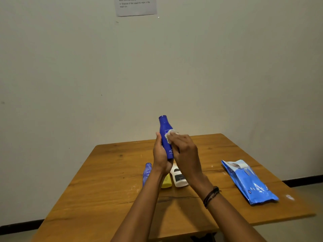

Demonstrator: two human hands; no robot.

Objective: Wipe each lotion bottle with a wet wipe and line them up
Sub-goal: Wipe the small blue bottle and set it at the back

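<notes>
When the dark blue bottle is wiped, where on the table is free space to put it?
Free: the left part of the table, from its left edge to the pale blue bottle; also the strip between the white bottle and the wipes pack. Crowded: the middle, where these two bottles and the yellow bottle sit close together.

- Paper (pixel 135 6): "each one individually", then "4. Dispose of the used wet wipe in the trash bin"; the lines above are cut off.
- Pale blue bottle (pixel 147 173): "NIVE", the rest hidden.
- Dark blue bottle (pixel 166 137), white bottle (pixel 179 178), wipes pack (pixel 248 182): print too small to read.
</notes>
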